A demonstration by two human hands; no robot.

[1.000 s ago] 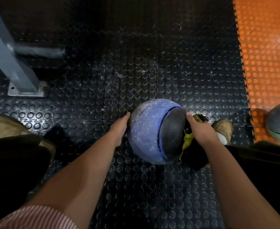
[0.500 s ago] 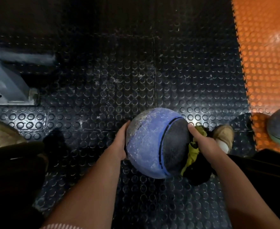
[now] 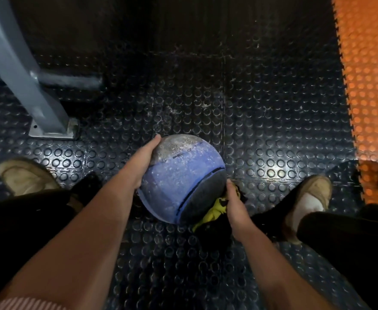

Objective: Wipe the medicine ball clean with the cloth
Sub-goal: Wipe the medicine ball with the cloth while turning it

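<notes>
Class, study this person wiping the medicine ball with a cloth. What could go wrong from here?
The left hand steadies the medicine ball from one side; a hard wipe might roll it away. The cloth, bunched in the right hand, sits low on the dark panel, so the whitish grime on top may be missed.

A dusty blue and black rubber medicine ball (image 3: 179, 175) shows against the black studded rubber floor (image 3: 273, 108). The left hand (image 3: 143, 162) presses flat on the ball's left side. The right hand (image 3: 237, 204) grips a bunched yellow and black cloth (image 3: 215, 211) against the ball's lower right. A grey metal post (image 3: 27, 86) stands beyond the ball to its left, and an orange studded mat (image 3: 371, 74) lies far to its right.
</notes>
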